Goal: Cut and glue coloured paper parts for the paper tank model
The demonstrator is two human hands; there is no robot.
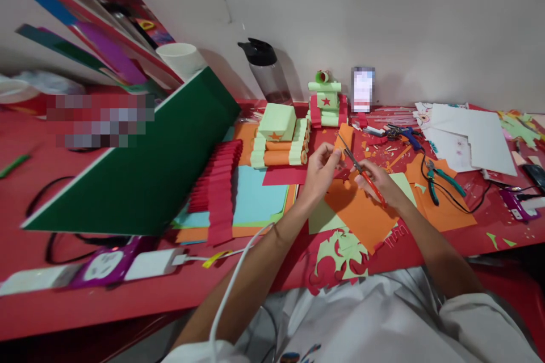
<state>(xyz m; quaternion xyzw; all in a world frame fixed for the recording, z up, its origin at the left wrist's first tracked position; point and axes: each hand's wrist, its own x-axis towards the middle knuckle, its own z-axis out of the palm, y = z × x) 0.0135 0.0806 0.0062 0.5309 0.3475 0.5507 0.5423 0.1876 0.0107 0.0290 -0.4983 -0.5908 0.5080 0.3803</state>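
Observation:
My left hand point(322, 167) pinches a small strip of orange paper point(346, 135) near its lower edge. Red-handled scissors point(374, 188) are in my right hand point(377, 178), their blades pointing up and left against the strip. How far the blades are parted is hard to make out. Beneath both hands lies a larger orange sheet point(361, 212) over pale green paper. Left of my left hand rests a paper tank model point(279, 130) in orange and pale green with an orange star. Behind it stands a second, green and red paper model point(327, 101) with a red star.
A dark green board point(140, 164) leans at left beside pleated red paper point(221, 187). A bottle point(266, 71) and a phone point(363, 89) stand against the wall. Green-handled pliers point(443, 181), a glue gun point(400, 133) and white sheets point(472, 136) lie at right. A white cable point(232, 283) crosses my left arm.

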